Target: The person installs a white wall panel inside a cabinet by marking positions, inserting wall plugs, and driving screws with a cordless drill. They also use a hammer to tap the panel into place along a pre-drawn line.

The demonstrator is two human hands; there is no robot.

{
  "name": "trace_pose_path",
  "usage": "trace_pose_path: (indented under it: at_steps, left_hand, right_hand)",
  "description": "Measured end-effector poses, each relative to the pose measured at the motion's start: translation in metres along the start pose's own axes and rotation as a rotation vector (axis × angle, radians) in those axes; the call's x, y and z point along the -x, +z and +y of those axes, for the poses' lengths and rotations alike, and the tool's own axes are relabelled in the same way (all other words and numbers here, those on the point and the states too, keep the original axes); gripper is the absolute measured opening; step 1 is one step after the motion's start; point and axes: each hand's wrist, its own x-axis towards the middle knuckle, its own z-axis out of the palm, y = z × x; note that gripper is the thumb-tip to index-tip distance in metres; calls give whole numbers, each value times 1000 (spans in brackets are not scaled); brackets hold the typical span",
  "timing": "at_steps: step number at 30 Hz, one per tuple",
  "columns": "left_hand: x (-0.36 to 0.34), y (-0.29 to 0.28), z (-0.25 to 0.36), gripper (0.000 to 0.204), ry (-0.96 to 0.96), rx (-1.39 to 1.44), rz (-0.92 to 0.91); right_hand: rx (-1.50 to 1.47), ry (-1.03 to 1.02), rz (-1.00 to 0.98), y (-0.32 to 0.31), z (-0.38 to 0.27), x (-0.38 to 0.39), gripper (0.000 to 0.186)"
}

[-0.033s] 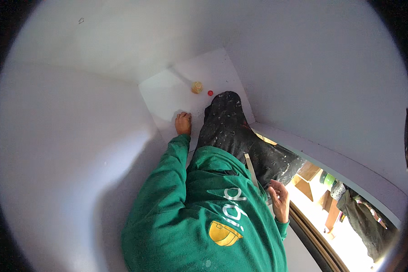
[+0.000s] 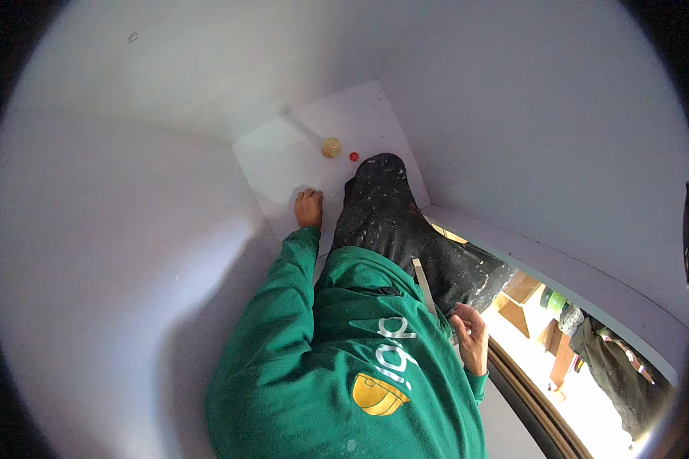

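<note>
My left hand [image 2: 308, 205] rests on the white floor panel [image 2: 271, 145] with its fingers curled down; whatever may be under them is hidden. Ahead of it stand a small translucent yellowish container [image 2: 331, 148] and a small red round cap [image 2: 354, 157], apart from each other. My right hand [image 2: 471, 333] is by my right hip, its fingers loosely bent and apart, near a pale narrow strip [image 2: 422, 281] lying against my black, paint-spattered trousers [image 2: 375, 206]. I cannot make out anything held in it.
Pale walls [image 2: 107, 229] enclose me on the left, front and right. Along the lower right runs a ledge [image 2: 551, 275] over a bright opening, showing wooden pieces [image 2: 522, 291], a green round item [image 2: 555, 298] and dark cloth [image 2: 612, 375]. One trousered leg reaches into that opening.
</note>
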Motion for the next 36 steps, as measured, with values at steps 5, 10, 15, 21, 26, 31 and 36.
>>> trace_pose_path:
  at_steps: [5, 10, 15, 21, 26, 31, 36]
  left_hand:
    - [-14, 0, -12, 15, 170, -210, -199]
    - [-33, 1, -11, 13, 203, -249, -291]
    - [-28, 9, -13, 13, -127, 107, -114]
    - [-37, -30, 28, 13, -237, 408, 238]
    - [-59, -63, 64, 15, -131, 547, 376]
    - [-90, -112, 121, 11, -61, 691, 454]
    - [-122, -172, 200, 20, -63, 1198, 344]
  right_hand:
    - [-3, 21, -17, 6, -4, -2, 36]
    - [-11, 12, 51, -5, 6, 0, 36]
    - [-63, 32, 305, -17, 34, 19, 32]
    - [-39, 23, 556, -8, 85, 37, 20]
    - [156, -267, 538, -2, 74, 22, 24]
    - [485, -573, 302, -13, 86, -11, 25]
    - [577, -679, 50, -36, 90, -33, 14]
